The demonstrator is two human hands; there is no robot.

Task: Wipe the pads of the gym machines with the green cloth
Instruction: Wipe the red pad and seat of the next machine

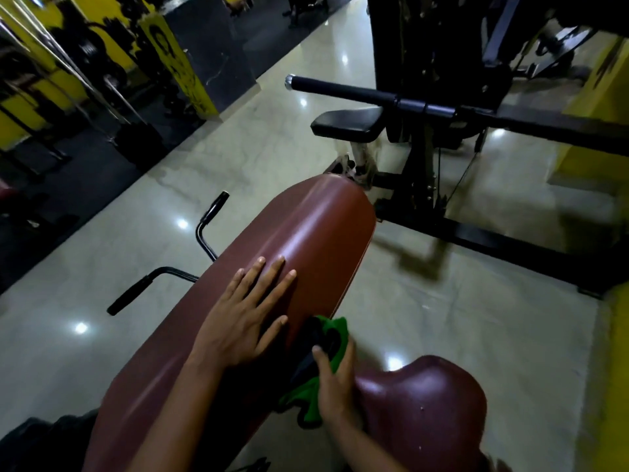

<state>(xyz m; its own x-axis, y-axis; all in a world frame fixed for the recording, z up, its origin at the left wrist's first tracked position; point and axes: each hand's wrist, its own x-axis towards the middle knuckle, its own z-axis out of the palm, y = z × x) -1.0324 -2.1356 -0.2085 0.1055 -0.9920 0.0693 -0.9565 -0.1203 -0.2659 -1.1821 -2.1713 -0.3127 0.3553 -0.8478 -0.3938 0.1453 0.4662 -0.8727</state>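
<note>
Two bare forearms rise from the bottom edge, their elbows cut off. At lower centre the right hand [335,383] grips the bunched green cloth [326,366] (its dark folds are hard to read) against the right flank of the long maroon pad [306,233]. Beside it the left hand [245,321] lies flat on that pad, fingers spread straight. One maroon seat pad [429,403] sits lower right; one black seat [350,124] stands upper centre.

Left hand [243,316] lies on the long pad [272,253] — cloth [326,362] right beside it, at the pad's edge.
</note>
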